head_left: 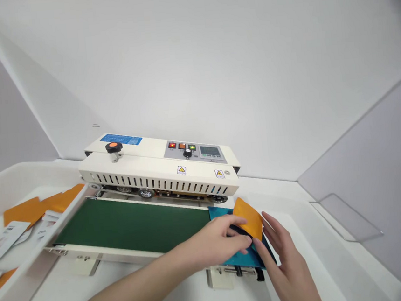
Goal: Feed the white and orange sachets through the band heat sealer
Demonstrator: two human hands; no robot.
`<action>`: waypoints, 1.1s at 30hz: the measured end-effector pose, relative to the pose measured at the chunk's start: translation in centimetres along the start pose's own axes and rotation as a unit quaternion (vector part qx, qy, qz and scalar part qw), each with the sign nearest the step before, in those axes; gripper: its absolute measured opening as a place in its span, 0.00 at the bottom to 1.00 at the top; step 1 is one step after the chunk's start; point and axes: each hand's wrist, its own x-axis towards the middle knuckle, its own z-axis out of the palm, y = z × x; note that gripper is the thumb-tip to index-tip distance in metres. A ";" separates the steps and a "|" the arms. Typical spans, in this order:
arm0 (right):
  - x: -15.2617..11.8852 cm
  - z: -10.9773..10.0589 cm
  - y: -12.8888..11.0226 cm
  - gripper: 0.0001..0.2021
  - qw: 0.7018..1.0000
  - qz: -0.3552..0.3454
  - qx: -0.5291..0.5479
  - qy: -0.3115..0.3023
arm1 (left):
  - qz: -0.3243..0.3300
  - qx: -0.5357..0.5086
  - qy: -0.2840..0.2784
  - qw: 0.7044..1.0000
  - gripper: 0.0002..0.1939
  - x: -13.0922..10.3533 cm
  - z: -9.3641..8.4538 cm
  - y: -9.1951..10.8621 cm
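Right of the green belt (133, 224), my right hand (287, 257) is pinching the orange packet (247, 215), my left hand (220, 240), fingers parted, seemingly steadying it.

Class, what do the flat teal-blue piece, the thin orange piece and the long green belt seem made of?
Flat teal-blue piece: probably glossy plastic or foil film, from its shine.
Thin orange piece: satin paper or film; it bends, but the look leaves open which.
Long green belt: likely matte rubber or plastic; even colour, hardly any highlights.
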 end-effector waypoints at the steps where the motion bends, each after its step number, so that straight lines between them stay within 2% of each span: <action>1: 0.1 0.1 0.3 0.32 1.000 0.004 -0.010 -0.006 | -0.005 -0.020 0.008 1.000 0.28 0.1 0.1 0.0; 4: 0.1 0.2 1.0 0.30 0.998 0.002 -0.052 -0.032 | 0.000 -0.075 0.043 0.996 0.29 0.1 0.3 -0.1; 8: 0.2 0.1 0.7 0.27 0.995 -0.018 -0.079 -0.063 | -0.001 -0.142 0.063 0.988 0.31 0.1 0.6 -0.2; 15: 0.3 0.0 0.4 0.25 0.994 -0.023 -0.083 -0.067 | 0.020 -0.226 0.098 0.969 0.34 -0.4 1.2 -1.0; 26: 0.0 0.0 0.8 0.25 0.992 -0.043 -0.092 -0.074 | 0.034 -0.275 0.125 0.953 0.34 -2.5 0.4 -1.0; 33: 0.1 -0.1 0.8 0.27 0.990 -0.043 -0.105 -0.079 | 0.056 -0.287 0.131 0.947 0.35 -3.5 0.4 -0.3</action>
